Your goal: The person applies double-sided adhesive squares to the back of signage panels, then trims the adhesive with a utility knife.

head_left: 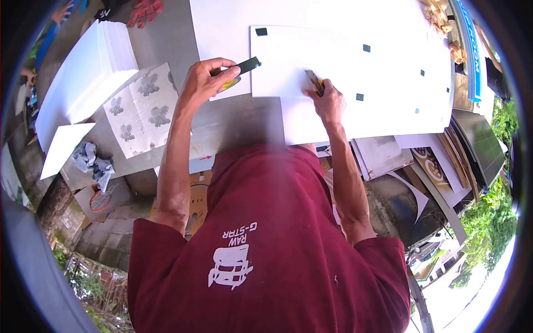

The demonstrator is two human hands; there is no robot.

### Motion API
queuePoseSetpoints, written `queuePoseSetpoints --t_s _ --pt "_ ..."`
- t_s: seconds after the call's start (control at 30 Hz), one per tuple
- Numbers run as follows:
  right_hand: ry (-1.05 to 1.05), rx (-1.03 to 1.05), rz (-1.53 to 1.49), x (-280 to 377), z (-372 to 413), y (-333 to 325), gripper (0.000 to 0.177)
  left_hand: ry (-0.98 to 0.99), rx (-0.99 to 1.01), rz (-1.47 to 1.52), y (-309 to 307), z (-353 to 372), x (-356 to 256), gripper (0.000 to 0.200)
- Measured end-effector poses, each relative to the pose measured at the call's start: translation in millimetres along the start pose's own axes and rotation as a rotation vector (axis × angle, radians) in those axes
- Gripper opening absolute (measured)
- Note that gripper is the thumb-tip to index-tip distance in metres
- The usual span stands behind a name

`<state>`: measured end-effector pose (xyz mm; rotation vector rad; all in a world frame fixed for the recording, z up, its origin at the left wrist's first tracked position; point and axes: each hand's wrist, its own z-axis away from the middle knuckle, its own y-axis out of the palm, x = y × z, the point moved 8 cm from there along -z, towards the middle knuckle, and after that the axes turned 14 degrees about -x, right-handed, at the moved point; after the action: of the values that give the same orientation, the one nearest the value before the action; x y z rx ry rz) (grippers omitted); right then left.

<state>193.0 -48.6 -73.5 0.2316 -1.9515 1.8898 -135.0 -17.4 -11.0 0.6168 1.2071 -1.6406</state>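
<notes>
The person leans over a grey surface (161,44), and both arms reach forward to a white sheet (344,61) that lies on a larger white board (222,22). The left hand (208,77) is at the left edge of the white sheet. Its fingers are closed around a dark green strip (248,65), which sticks out from the thumb and forefinger toward the sheet. A small yellow object (230,84) is also in this hand, under the fingers; what it is, I cannot tell.

The right hand (328,102) rests on the white sheet, near its lower middle part. It is closed on a yellow and black cutter (315,82), and the tip of the tool points away from the body and touches the paper. Several small dark squares (366,48) are spread over the sheet, well apart from each other; one is near its upper left corner and others are to the right of the right hand.

To the left of the left hand lies a printed sheet (144,108) with grey flower-like figures. Beyond it, there is a thick stack of white sheets (89,72). A red glove (145,10) lies at the far edge of the surface. A crumpled grey cloth (94,161) is lower on the left. On the far right side, a blue and white sign (472,50) stands beside some wooden pieces (441,16).
</notes>
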Motion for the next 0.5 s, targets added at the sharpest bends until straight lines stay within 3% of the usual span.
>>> queuePoseSetpoints --t_s 0.03,0.13,0.27,0.3,0.5 --pt "-0.041 -0.024 0.004 6 -9 -3 0.052 0.006 0.012 -0.048 4 0 -3 0.029" --pt "0.22 0.109 -0.173 6 -31 -6 0.04 0.049 0.047 -0.197 14 -4 -7 0.026" --pt "0.363 0.247 -0.741 32 -19 5 0.036 0.171 0.11 -0.299 31 -25 8 0.027" --pt "0.282 0.284 -0.755 46 -18 9 0.035 0.199 0.128 -0.296 35 -29 11 0.027" --pt "0.366 0.458 -0.761 82 -9 37 0.038 0.229 0.219 -0.375 43 -30 -11 0.028"
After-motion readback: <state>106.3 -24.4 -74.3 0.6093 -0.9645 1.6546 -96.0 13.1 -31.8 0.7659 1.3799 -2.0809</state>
